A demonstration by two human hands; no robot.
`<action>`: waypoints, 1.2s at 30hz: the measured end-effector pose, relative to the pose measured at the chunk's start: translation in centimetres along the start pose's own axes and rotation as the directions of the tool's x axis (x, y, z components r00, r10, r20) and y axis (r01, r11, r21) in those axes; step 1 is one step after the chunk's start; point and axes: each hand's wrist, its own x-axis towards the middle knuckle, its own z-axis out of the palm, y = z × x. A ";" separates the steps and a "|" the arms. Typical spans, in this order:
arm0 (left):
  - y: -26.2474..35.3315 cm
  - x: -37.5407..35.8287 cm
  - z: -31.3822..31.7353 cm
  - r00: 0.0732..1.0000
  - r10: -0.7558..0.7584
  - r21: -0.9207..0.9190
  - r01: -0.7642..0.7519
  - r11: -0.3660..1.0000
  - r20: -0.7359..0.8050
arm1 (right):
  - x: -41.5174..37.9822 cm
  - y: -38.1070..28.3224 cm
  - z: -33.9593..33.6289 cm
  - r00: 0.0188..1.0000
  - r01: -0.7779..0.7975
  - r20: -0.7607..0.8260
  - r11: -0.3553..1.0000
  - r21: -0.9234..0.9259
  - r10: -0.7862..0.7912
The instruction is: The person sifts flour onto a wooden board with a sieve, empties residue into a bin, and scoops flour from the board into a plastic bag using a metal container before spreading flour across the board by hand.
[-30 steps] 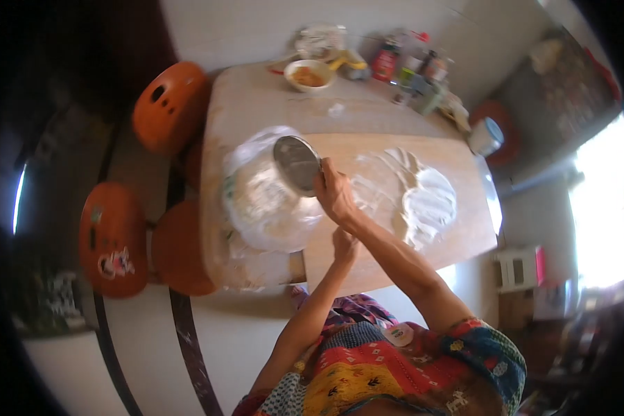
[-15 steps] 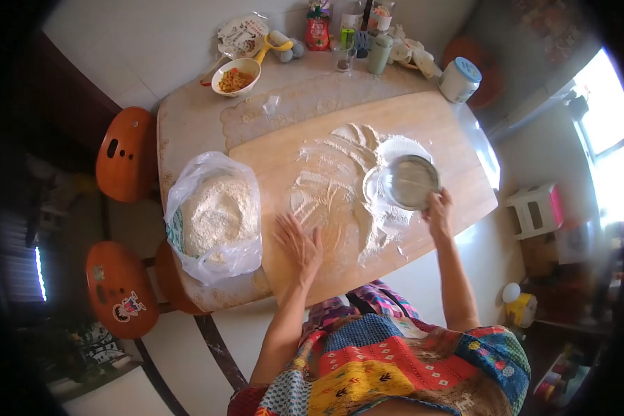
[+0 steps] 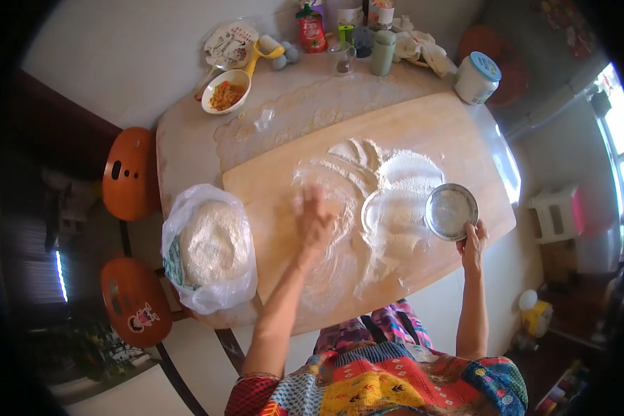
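My right hand (image 3: pixel 473 239) grips the rim of a round metal sieve (image 3: pixel 451 211) over the right part of the wooden board (image 3: pixel 270 173). White flour (image 3: pixel 405 173) lies in ridges and a patch just left of the sieve. Over the thinly floured left-middle of the board is my left hand (image 3: pixel 315 225), its fingers smeared by motion. A clear plastic bag of flour (image 3: pixel 215 243) stands open at the board's left edge, apart from both hands.
A bowl of orange food (image 3: pixel 227 96) stands at the back left. Bottles, a red pouch (image 3: pixel 311 29) and a green cup (image 3: pixel 383 53) line the back. A blue-lidded jar (image 3: pixel 478 78) is at the back right. Orange chairs (image 3: pixel 133 173) stand left of the table.
My right hand has moved the sieve right, off the flour patch. My left hand has moved up and slightly right across the board. The whole view has shifted a little.
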 end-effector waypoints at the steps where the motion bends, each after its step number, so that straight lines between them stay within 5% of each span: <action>1: -1.8 0.8 -0.4 0.998 -0.061 -0.010 0.061 0.998 -0.015 | 0.1 -0.1 -0.2 1.000 -0.008 -0.008 1.000 -0.022 0.007; 6: -5.6 6.8 0.5 0.998 -0.047 -0.098 0.042 0.994 -0.048 | 1.3 0.7 -1.1 0.998 -0.031 -0.050 0.999 -0.010 0.030; 18: 3.8 19.9 5.5 0.876 0.475 -0.411 -0.406 0.816 0.079 | 5.0 0.8 -5.3 0.983 -0.011 -0.185 0.998 -0.064 -0.001; 27: 8.6 18.1 5.6 0.691 0.689 -0.607 -0.456 0.651 0.220 | 6.4 0.9 -5.5 0.980 -0.008 -0.200 0.992 -0.128 -0.018; 29: 9.5 16.5 4.9 0.579 0.765 -0.691 -0.430 0.581 0.283 | 6.6 1.1 -5.4 0.988 0.037 -0.147 0.995 -0.091 -0.050; 36: 9.3 9.4 2.7 0.522 0.788 -0.782 -0.319 0.535 0.326 | 5.8 1.2 -5.2 0.993 0.017 -0.119 0.997 -0.077 -0.026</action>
